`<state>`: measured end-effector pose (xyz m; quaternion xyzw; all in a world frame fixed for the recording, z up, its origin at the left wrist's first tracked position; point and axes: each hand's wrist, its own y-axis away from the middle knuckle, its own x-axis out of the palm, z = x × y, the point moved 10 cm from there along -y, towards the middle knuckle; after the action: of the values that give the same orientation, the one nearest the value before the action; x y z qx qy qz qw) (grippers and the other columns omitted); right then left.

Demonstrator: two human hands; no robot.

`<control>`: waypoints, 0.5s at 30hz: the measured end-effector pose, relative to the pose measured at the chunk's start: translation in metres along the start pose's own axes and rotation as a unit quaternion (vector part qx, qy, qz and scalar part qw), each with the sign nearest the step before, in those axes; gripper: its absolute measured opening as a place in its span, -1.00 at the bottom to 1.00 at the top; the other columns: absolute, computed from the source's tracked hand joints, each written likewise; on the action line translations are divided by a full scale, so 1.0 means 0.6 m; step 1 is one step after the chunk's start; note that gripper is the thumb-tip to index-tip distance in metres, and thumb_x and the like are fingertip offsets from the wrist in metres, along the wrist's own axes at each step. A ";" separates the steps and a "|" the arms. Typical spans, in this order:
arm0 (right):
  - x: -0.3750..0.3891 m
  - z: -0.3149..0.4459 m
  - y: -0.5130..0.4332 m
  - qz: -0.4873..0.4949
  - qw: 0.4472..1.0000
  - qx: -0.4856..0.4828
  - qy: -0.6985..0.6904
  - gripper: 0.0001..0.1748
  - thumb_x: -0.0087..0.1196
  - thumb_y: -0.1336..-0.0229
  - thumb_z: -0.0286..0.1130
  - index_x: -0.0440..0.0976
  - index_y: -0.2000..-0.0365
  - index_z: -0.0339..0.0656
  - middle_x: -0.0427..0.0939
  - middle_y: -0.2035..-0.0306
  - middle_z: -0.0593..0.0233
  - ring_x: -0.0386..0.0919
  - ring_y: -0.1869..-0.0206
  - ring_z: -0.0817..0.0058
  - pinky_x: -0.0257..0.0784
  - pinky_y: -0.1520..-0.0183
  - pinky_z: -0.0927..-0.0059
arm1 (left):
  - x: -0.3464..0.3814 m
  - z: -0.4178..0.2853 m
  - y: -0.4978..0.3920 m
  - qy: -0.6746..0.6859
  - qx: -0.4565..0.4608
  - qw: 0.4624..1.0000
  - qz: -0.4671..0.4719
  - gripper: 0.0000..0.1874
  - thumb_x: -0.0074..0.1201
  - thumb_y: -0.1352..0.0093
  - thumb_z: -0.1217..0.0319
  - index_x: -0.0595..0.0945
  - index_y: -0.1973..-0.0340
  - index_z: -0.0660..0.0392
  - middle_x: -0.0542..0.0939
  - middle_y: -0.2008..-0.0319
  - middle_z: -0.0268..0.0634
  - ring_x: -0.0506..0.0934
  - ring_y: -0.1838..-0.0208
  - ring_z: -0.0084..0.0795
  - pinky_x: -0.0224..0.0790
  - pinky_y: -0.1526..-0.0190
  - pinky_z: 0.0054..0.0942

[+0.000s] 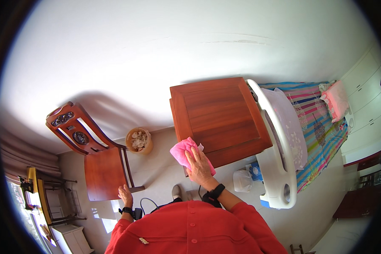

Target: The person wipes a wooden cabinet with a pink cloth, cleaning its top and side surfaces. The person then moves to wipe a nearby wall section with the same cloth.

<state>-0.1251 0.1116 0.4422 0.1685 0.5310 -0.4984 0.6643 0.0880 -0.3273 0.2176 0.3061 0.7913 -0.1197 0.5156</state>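
Observation:
My right hand (198, 166) holds a folded pink cloth (184, 152) at the near left corner of a reddish-brown wooden table (222, 117). The fingers are spread over the cloth, and its underside is hidden. To the left, my left hand (125, 194) is at the near right edge of the wooden chair's seat (103, 174); whether it touches the seat I cannot tell. Nothing shows in that hand, and its fingers are partly spread. The chair's carved backrest (79, 131) leans towards the wall.
A waste bin (149, 144) with crumpled paper stands between chair and table. A bed's white end board (284, 158) adjoins the table's right side. A white bag (242, 181) and a blue box (256, 171) lie below. A sewing machine (27, 185) stands far left.

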 end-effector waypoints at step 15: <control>-0.028 0.011 0.006 0.017 1.000 -0.023 -0.009 -0.32 0.17 0.03 -0.39 0.37 -0.18 -0.29 0.28 -0.24 -0.09 0.22 -0.32 -0.09 0.20 -0.34 0.03 | 0.015 0.062 -0.059 0.019 -0.033 0.999 0.022 -0.37 -0.21 -0.49 -0.07 0.46 -0.11 0.30 0.54 -0.08 0.14 0.43 -0.18 0.09 0.09 -0.24 -0.03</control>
<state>-0.1174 0.1164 0.4581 0.1577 0.5336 -0.4757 0.6813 0.0914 -0.3707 0.1887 0.3080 0.7976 -0.0765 0.5129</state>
